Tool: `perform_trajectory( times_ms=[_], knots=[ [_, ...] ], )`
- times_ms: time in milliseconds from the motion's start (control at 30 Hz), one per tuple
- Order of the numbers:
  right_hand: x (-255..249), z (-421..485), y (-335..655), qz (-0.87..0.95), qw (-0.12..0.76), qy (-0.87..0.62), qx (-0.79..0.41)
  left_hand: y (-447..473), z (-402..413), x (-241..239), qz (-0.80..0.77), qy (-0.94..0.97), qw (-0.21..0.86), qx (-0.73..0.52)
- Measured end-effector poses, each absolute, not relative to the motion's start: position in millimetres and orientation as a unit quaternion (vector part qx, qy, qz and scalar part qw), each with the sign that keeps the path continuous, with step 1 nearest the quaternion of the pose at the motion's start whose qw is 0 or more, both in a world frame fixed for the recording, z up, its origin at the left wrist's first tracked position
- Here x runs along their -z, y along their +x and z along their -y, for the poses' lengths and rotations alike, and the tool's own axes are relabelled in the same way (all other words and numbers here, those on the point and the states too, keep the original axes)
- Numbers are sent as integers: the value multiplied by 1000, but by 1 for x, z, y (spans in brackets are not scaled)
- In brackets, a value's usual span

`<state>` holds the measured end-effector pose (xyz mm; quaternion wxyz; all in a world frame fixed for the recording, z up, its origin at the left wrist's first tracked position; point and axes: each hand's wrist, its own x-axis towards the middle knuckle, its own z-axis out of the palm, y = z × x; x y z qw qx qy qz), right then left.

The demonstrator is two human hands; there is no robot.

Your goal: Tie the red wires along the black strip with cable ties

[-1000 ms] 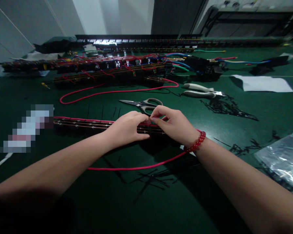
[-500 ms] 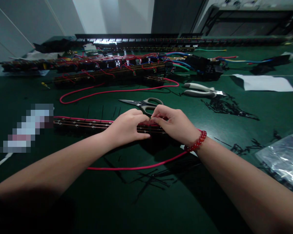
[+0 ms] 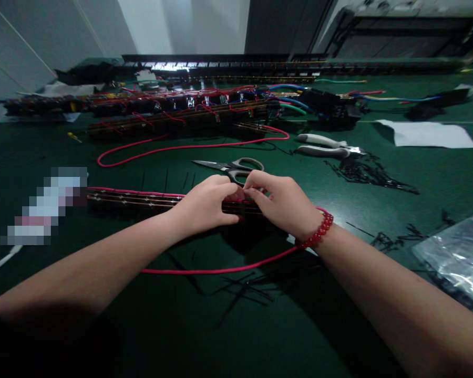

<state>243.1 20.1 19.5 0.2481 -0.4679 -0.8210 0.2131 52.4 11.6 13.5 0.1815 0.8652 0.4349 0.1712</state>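
Dark strip with copper-coloured rods [image 3: 122,201] lay lengthwise left to right, from left of centre to the middle of the frame, on the green bench [image 3: 299,331]. Red cable [image 3: 157,195] ran along its far edge; a red cable length [image 3: 220,272] also curved across the bench below it, its right end going behind the right wrist.

Left hand [image 3: 205,202] was over the strip, mid-frame: thumb and forefinger spread well apart, thumb on the near side, forefinger by the far edge. Couldn't tell if it gripped the strip or only rested there. Right hand [image 3: 281,202] was just beside it, thumb and forefinger pinched together at the tips, close to the left forefinger; anything between them was too small to tell. Red bead bracelet [image 3: 317,233] on the right wrist.

Several thin black ties [image 3: 166,181] stuck up past the far edge, left of the hands. Scissors [image 3: 216,166] lay just above the hands, blades pointing left. Grey-handled pliers [image 3: 325,147] were right of upper centre, beside a black tangle of clippings [image 3: 362,173]. More loose black ties [image 3: 246,286] at lower centre. Clear plastic bag [image 3: 457,257] at the right edge, white paper [image 3: 429,134] upper right, wired assemblies [image 3: 169,102] across the upper frame. Pixelated object [image 3: 47,205] at left, unreadable, with a white cord [image 3: 2,261].
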Motion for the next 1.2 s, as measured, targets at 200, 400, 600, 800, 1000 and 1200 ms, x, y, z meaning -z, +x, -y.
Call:
perform_trajectory(
  times_ms=[200, 400, 600, 800, 1000, 1200],
  knots=[
    [-16, -19, 243, 816, 269, -465, -215, 52, -11, -13, -431, 864, 185, -180],
    [-17, -27, 244, 764, 292, -470, -332, 52, -11, -13, -434, 862, 182, -190],
    [-24, -31, 251, 763, 267, -509, -295, 52, -10, -13, -422, 868, 182, -190],
    [-23, -43, 266, 791, 235, -532, -190, 51, -9, -12, -417, 870, 175, -195],
    [-10, -58, 278, 869, 161, -461, -83, 51, -9, -12, -415, 872, 171, -196],
    [-3, -61, 279, 875, 127, -448, -130, 50, -10, -12, -414, 873, 174, -191]
  ],
)
